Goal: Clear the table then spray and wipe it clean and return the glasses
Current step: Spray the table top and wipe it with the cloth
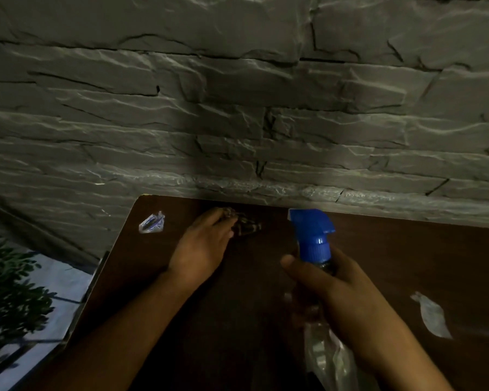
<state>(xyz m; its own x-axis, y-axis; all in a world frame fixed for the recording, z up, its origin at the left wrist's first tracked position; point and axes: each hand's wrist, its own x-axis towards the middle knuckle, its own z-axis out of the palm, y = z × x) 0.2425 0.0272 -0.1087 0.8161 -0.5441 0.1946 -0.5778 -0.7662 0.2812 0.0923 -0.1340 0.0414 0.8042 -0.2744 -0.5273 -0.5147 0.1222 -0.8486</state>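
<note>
Dark brown wooden table [407, 249]: no glasses in sight; a crumpled white-and-blue wrapper [152, 222] and a pale scrap [431, 316] remained.
Right hand [342, 300]: clamped round a clear spray bottle with blue trigger head [312, 235].
Left hand [203, 246]: gripped a dark patterned cloth [246, 225] at the far edge.
Judged: wiping underway; glasses unreturned.
</note>
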